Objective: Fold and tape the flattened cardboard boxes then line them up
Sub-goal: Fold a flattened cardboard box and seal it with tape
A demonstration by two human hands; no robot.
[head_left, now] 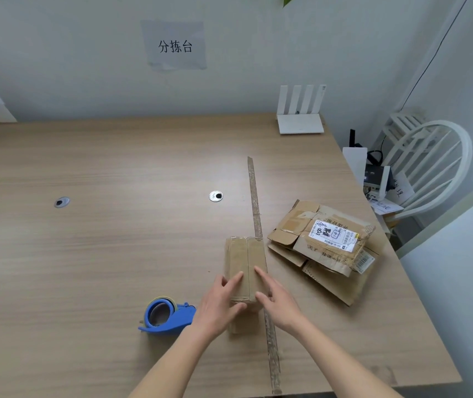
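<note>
Fingers: left hand and right hand both extended, fingers straight, pressing flat on the top flaps of the folded box, thumbs against its near end; nothing gripped.
Folded box: small, brown, upright on the bench, centre seam running away from the person, right edge just beside the strip.
Strip: long, narrow, lying front to back on the bench.
Tape dispenser: blue, left of the left hand, near the box.
Flattened boxes: stacked right of the strip, top one labelled.
Router: white, far bench edge.
Wall sign: paper, behind.
</note>
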